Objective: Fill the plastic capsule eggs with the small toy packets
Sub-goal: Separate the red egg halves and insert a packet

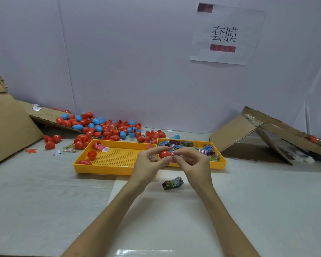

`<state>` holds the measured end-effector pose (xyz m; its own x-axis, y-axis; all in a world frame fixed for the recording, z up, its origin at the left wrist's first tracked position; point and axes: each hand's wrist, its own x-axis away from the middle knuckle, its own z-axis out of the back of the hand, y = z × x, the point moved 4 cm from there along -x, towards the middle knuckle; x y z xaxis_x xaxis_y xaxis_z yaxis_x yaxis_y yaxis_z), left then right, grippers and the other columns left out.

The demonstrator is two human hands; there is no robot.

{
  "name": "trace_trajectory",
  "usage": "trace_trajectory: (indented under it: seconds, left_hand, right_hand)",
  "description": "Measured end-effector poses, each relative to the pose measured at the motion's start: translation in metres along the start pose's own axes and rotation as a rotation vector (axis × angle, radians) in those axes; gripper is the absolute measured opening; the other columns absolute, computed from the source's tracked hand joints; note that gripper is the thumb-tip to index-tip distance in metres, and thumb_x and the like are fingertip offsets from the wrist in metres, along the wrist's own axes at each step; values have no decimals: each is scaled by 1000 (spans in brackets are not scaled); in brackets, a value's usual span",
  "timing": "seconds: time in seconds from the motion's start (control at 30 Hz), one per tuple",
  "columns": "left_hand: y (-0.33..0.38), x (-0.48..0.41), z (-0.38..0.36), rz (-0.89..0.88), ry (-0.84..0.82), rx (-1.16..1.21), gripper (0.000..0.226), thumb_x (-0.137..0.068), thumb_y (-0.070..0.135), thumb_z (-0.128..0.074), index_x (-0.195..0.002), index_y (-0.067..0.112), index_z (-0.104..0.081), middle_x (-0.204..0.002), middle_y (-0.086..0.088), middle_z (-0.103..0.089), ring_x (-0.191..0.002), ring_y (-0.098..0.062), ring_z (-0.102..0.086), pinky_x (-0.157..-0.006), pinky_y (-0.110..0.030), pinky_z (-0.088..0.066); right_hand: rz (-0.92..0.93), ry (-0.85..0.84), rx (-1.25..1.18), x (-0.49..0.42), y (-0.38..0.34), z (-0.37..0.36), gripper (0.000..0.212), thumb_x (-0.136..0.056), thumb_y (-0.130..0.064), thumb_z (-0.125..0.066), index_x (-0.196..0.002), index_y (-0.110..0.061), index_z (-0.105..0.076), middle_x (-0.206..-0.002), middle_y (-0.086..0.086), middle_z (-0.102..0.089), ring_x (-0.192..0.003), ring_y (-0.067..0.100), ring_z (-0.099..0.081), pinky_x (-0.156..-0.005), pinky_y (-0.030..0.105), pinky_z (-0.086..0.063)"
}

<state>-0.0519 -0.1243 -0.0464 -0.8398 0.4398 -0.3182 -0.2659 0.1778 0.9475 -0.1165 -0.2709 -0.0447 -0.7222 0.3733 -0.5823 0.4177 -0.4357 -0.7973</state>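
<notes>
My left hand (148, 162) holds a red capsule egg half (165, 154) between thumb and fingers, over the seam of two yellow trays. My right hand (191, 160) pinches a small shiny toy packet (174, 153) right against the egg. The right yellow tray (221, 161) holds several colourful toy packets (206, 150). The left yellow tray (107, 168) holds red egg pieces (91, 154) and a few packets. One dark green packet (172, 183) lies on the white table below my hands.
A heap of red and blue eggs (104, 128) lies behind the trays on the table and on a cardboard flap (44, 115). More cardboard (9, 127) stands at left; a folded cardboard box (263, 134) sits at right. A paper sign (226, 34) hangs on the wall.
</notes>
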Motion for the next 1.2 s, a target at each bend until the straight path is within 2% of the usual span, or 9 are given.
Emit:
trace_trajectory:
  seconds: [0.23, 0.43, 0.6, 0.73, 0.93, 1.2]
  left_hand:
    - [-3, 0, 0, 23, -11, -8, 32, -83, 15, -80, -114, 21, -74, -107, 4, -74, -90, -15, -75, -78, -27, -62]
    - [-3, -1, 1, 20, -11, -17, 29, -83, 15, -80, -109, 28, -74, -104, 11, -71, -85, -7, -75, -70, -19, -58]
    - [-1, -1, 2, -18, 16, -77, 31, -83, 17, -81, -108, 33, -72, -119, 1, -66, -82, -11, -75, -71, -20, -59]
    - [1, -1, 3, -34, 29, -91, 30, -81, 15, -82, -103, 31, -70, -111, -3, -70, -85, -11, -74, -68, -19, -58]
    - [-1, -1, 3, -25, 25, -121, 29, -81, 13, -83, -103, 27, -72, -111, 0, -71, -84, -9, -74, -67, -18, -57]
    - [-2, -2, 4, -54, 14, -197, 34, -81, 17, -83, -113, 16, -73, -109, -5, -71, -77, -13, -74, -71, -24, -60]
  right_hand:
    - [15, -9, 15, 1, -1, 0, 12, -86, -4, -76, -92, -15, -78, -94, 0, -73, -90, 19, -71, -78, 43, -61]
    - [15, -16, 23, 1, -1, -1, 14, -86, -3, -75, -91, -15, -78, -94, 1, -73, -91, 19, -71, -78, 42, -60]
    - [15, -20, 31, 2, -2, -2, 13, -87, -4, -76, -92, -16, -78, -94, 0, -73, -90, 18, -71, -77, 42, -60]
    - [18, -22, 42, 2, -4, -1, 13, -87, -5, -76, -92, -17, -78, -94, -1, -74, -91, 16, -71, -77, 39, -60]
    - [29, -30, 74, 2, -5, -2, 15, -87, -4, -76, -92, -18, -79, -94, -2, -74, -94, 15, -69, -76, 40, -60]
    - [9, -34, 96, 3, -3, -3, 12, -87, -7, -76, -92, -16, -79, -93, -5, -74, -92, 11, -70, -75, 39, -59]
